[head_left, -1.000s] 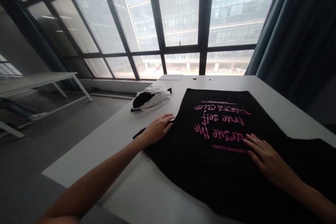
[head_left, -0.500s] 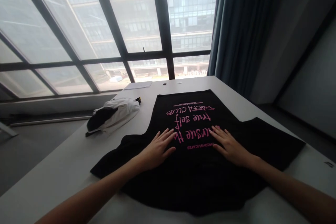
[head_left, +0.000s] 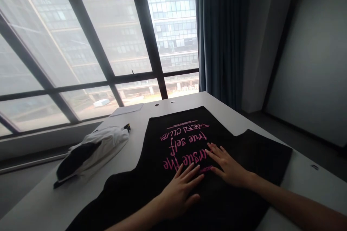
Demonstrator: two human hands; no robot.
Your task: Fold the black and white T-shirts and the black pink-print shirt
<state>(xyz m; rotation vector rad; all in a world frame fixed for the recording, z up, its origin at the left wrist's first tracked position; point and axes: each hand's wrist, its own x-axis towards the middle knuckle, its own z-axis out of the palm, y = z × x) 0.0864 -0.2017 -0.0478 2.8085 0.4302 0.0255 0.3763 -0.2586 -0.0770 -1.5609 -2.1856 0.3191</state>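
Note:
A black T-shirt (head_left: 151, 148) with pink lettering lies spread out on the white table (head_left: 300, 184), its print upside down from where I look. My left hand (head_left: 180, 189) rests on the shirt below the lettering, palm down, fingers spread. Farther to the right, my right hand (head_left: 226, 166) lies flat over the right end of the print and covers some letters. Neither hand grips the cloth. The shirt's near edge runs out of view at the bottom.
A crumpled white and black garment (head_left: 94, 148) lies at the table's left side. White paper (head_left: 127, 110) is at the far left corner. Beyond the table are large windows (head_left: 114, 36) and a blue-grey curtain (head_left: 221, 43). A small dark mark (head_left: 314, 167) shows near the right edge.
The view has tilted up and turned right. My left hand has slid toward me and inward, off the lettering and closer to my right hand. The shirt stays spread out.

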